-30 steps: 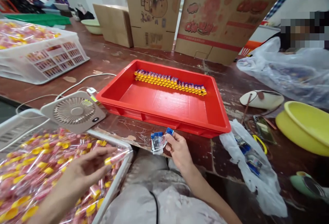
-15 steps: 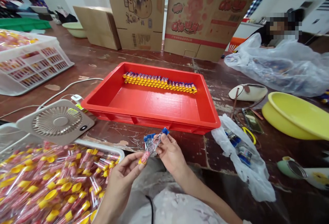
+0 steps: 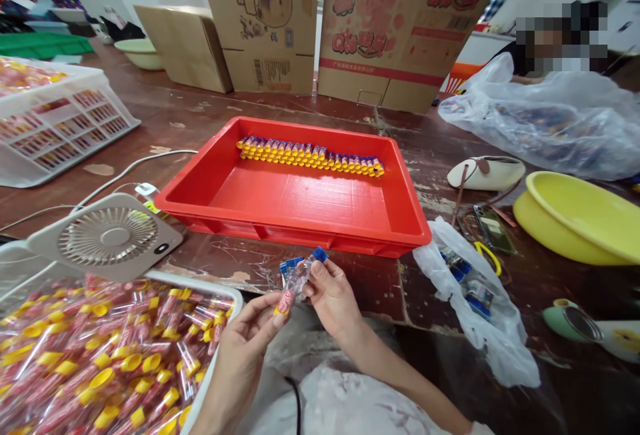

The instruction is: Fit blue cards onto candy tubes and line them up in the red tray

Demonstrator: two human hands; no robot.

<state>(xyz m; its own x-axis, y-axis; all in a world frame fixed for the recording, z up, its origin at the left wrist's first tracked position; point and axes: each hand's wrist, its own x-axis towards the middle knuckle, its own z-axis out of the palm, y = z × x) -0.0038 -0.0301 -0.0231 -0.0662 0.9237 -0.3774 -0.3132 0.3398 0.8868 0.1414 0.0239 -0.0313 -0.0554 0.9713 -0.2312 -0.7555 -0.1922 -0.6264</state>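
My left hand (image 3: 249, 336) pinches the yellow-capped end of a small candy tube (image 3: 285, 302) with pink contents, in front of the red tray (image 3: 295, 212). The tube's upper part meets a clear plastic wrapper (image 3: 320, 255) with a blue end, pinched between thumb and fingers of my right hand (image 3: 334, 296). How far the tube sits inside the wrapper I cannot tell. More blue-ended wrappers (image 3: 290, 266) lie on the table just behind my fingers. Stacked rows of yellow-ended tubes (image 3: 305, 156) line the tray's far side.
At left, a white bin (image 3: 238, 296) is full of loose tubes (image 3: 100, 382); a small fan (image 3: 114, 238) stands behind it. A white crate (image 3: 120, 119) sits farther back. On the right are a plastic bag (image 3: 505, 355) of wrappers, a yellow basin (image 3: 570, 222) and a phone (image 3: 495, 228). Cardboard boxes (image 3: 395, 42) stand behind.
The tube has tipped a little more upright, its capped end shifting slightly right with my left hand. My right hand keeps its pinch on the wrapper. The view has shifted slightly.
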